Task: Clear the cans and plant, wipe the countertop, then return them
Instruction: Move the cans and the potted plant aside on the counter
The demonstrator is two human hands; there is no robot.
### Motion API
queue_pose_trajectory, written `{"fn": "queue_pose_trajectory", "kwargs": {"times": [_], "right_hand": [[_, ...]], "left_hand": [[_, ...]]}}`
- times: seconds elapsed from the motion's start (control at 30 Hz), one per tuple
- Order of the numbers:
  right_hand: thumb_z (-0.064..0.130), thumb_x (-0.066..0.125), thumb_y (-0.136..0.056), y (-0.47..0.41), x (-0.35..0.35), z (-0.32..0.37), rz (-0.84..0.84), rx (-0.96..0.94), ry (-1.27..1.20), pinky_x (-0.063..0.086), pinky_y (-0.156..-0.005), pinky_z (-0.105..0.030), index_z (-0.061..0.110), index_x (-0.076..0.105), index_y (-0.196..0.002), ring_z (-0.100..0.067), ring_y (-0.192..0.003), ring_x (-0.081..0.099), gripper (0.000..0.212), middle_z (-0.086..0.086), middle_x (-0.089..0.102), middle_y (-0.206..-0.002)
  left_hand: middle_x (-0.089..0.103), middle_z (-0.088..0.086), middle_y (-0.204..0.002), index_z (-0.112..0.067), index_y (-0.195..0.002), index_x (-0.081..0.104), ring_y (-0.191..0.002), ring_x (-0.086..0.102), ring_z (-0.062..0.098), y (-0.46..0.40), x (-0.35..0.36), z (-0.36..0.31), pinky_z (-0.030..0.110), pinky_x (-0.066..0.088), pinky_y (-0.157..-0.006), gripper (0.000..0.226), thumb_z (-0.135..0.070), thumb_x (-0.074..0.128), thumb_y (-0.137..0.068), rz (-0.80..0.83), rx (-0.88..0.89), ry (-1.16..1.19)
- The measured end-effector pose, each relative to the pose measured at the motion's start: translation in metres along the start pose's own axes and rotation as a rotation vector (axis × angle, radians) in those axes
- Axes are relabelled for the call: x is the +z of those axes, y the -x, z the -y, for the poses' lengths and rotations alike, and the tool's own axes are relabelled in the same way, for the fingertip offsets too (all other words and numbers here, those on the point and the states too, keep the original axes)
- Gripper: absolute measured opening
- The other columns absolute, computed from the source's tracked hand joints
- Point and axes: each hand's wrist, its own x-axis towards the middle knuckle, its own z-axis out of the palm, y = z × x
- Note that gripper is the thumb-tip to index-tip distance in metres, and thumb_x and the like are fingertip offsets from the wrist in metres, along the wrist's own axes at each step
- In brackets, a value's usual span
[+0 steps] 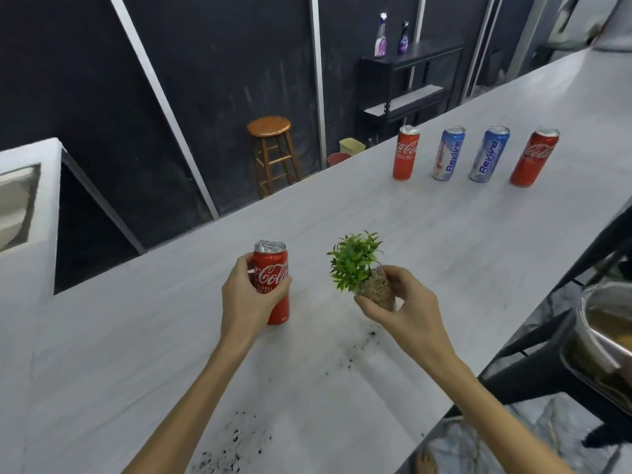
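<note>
My left hand [248, 295] grips a red cola can [273, 268] that stands upright on the pale countertop [444, 241]. My right hand [403, 302] holds a small green plant [355, 260] by its speckled brown pot [378, 287], tilted to the left above the counter. Dark soil crumbs [359, 347] lie scattered on the counter below the plant, and more soil crumbs [236, 443] lie near the front. Farther back on the right, several cans stand in a row: a red can [405, 153], two blue-and-white cans [448, 153] [488, 155] and another red can [533, 158].
A wooden stool [272, 152] stands beyond the counter's far edge, beside a black shelf unit [407, 87] with two spray bottles [380, 35]. A shiny metal object [605, 343] and black frame sit off the counter's right edge. A sink edge [17, 203] shows at the left.
</note>
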Motion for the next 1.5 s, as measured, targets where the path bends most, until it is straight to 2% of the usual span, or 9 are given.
{"fn": "queue_pose_trajectory", "kwargs": {"times": [0.23,0.37,0.5,0.63,0.8,1.07,1.23,1.4,1.5], "right_hand": [[0.036,0.091,-0.078,-0.074,-0.06,-0.048,-0.041,0.022,-0.057,0.052,-0.089,-0.01,0.027,0.064,-0.126,0.005,-0.107,0.067,0.055,0.021,0.071,-0.114],[0.036,0.091,-0.079,-0.118,-0.105,-0.082,-0.052,0.034,-0.051,0.051,-0.093,-0.01,0.032,0.063,-0.125,0.005,-0.111,0.066,0.054,0.023,0.071,-0.116],[0.033,0.09,-0.079,-0.152,-0.142,-0.109,-0.052,0.037,-0.026,0.05,-0.1,-0.015,0.029,0.065,-0.124,0.006,-0.114,0.065,0.052,0.024,0.072,-0.116],[0.029,0.089,-0.081,-0.18,-0.172,-0.128,-0.057,0.026,0.011,0.05,-0.102,-0.024,0.027,0.065,-0.125,0.003,-0.115,0.064,0.051,0.022,0.071,-0.117],[0.024,0.087,-0.083,-0.205,-0.201,-0.148,-0.124,0.033,0.0,0.052,-0.101,-0.028,0.027,0.063,-0.128,-0.002,-0.114,0.066,0.051,0.021,0.071,-0.119],[0.017,0.084,-0.086,-0.235,-0.223,-0.174,-0.155,0.053,-0.023,0.05,-0.101,-0.018,0.029,0.061,-0.13,0.003,-0.113,0.066,0.051,0.024,0.07,-0.119],[0.018,0.084,-0.087,-0.247,-0.228,-0.191,-0.142,0.087,-0.055,0.051,-0.098,-0.014,0.029,0.06,-0.131,-0.001,-0.111,0.068,0.051,0.021,0.071,-0.117],[0.02,0.084,-0.087,-0.25,-0.226,-0.202,-0.144,0.093,-0.09,0.053,-0.095,-0.014,0.034,0.06,-0.13,-0.002,-0.11,0.069,0.051,0.02,0.071,-0.118],[0.019,0.083,-0.087,-0.25,-0.225,-0.205,-0.13,0.08,-0.082,0.049,-0.093,-0.007,0.036,0.058,-0.131,0.001,-0.112,0.068,0.053,0.022,0.07,-0.119]], "left_hand": [[0.06,-0.029,-0.118,-0.036,-0.131,0.05,-0.104,0.061,-0.014,-0.036,0.095,-0.046,0.003,0.049,-0.072,0.067,-0.035,0.09,-0.076,0.046,0.057,0.077],[0.057,-0.034,-0.116,-0.038,-0.126,0.049,-0.101,0.057,-0.024,-0.06,0.164,-0.077,-0.003,0.045,-0.074,0.067,-0.028,0.091,-0.076,0.049,0.06,0.123],[0.059,-0.026,-0.121,-0.038,-0.131,0.048,-0.107,0.058,-0.019,-0.076,0.222,-0.104,0.001,0.048,-0.077,0.069,-0.03,0.09,-0.077,0.042,0.049,0.146],[0.059,-0.018,-0.13,-0.037,-0.134,0.048,-0.112,0.062,0.001,-0.092,0.266,-0.124,0.009,0.048,-0.086,0.07,-0.028,0.089,-0.078,0.041,0.042,0.187],[0.058,-0.028,-0.122,-0.043,-0.132,0.046,-0.111,0.059,-0.008,-0.11,0.305,-0.139,0.008,0.048,-0.087,0.07,-0.029,0.089,-0.078,0.054,0.045,0.21],[0.053,-0.027,-0.125,-0.046,-0.131,0.042,-0.118,0.057,0.006,-0.134,0.346,-0.145,0.003,0.044,-0.081,0.071,-0.029,0.088,-0.079,0.081,0.037,0.218],[0.051,-0.037,-0.12,-0.048,-0.132,0.04,-0.109,0.058,-0.007,-0.146,0.359,-0.149,0.003,0.044,-0.078,0.073,-0.03,0.087,-0.079,0.092,0.035,0.223],[0.048,-0.025,-0.139,-0.046,-0.142,0.035,-0.121,0.057,0.004,-0.15,0.365,-0.144,0.006,0.045,-0.085,0.079,-0.037,0.084,-0.081,0.123,0.026,0.229],[0.046,-0.023,-0.141,-0.048,-0.144,0.032,-0.124,0.053,0.003,-0.152,0.367,-0.142,-0.001,0.044,-0.076,0.08,-0.041,0.082,-0.082,0.126,0.007,0.233]]}}
